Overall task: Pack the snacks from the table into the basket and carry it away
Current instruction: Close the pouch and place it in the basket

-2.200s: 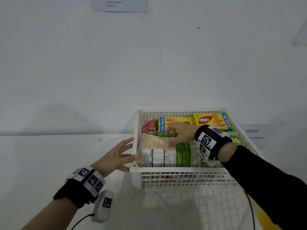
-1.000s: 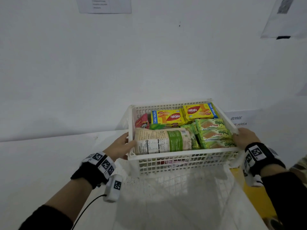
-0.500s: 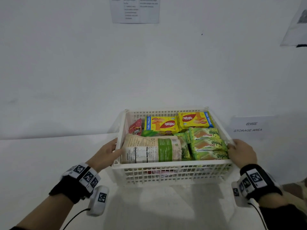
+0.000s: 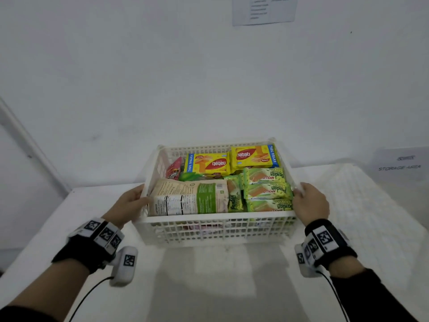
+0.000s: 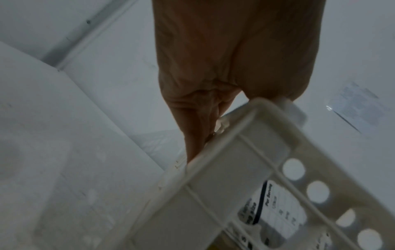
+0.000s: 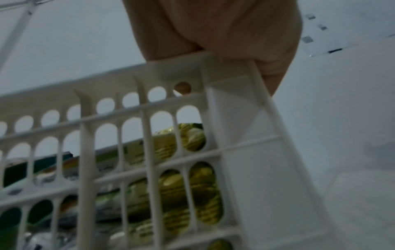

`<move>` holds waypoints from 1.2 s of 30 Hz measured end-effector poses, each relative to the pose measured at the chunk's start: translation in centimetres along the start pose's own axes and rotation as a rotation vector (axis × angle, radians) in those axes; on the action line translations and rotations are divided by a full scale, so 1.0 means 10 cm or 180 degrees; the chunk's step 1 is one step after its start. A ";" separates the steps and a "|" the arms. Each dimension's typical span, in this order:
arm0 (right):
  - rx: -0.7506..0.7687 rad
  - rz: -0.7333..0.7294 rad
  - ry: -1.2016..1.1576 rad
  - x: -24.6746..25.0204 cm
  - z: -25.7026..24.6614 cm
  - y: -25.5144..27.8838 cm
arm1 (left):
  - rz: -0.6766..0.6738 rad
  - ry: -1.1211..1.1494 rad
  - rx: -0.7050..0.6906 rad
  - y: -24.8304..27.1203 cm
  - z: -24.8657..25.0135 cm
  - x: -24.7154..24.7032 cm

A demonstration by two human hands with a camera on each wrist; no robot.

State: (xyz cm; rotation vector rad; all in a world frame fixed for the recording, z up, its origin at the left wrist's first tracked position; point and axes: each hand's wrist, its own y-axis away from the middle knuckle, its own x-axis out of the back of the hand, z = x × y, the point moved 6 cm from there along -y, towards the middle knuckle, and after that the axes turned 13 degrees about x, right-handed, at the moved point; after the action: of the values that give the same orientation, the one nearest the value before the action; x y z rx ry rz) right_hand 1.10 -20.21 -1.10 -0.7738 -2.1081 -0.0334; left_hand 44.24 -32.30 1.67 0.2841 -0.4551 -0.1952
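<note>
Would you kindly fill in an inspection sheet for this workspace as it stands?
Surface: white table, bare near the camera.
Job's things: white basket packed with yellow wafer boxes, green Pandan packs, a large beige bag.
Clutter: nothing seen.
Hands: left hand and right hand grip the basket's side rims.
Cables: black wrist-camera cable under the left forearm.
Surroundings: white wall, "STORAGE AREA" sign, printed sheet above.
</note>
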 end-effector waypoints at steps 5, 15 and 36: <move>-0.0027 -0.0006 -0.0017 -0.39 -0.44 0.25 | 0.0364 -0.0313 0.0092 -0.21 -0.33 0.51; -0.0112 -0.0112 0.0138 -0.69 -0.64 0.18 | 0.0664 -0.0208 0.0458 -0.44 -0.62 0.72; 0.0012 -0.0514 -0.0055 -0.74 -0.68 -0.08 | 0.0774 -0.0470 0.0499 -0.67 -0.69 0.69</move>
State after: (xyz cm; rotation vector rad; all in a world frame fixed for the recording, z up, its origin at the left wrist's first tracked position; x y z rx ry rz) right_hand 8.76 -26.67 -2.10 -0.6019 -2.1820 -0.1101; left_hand 52.66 -38.76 -3.53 0.3664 -0.6481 0.0582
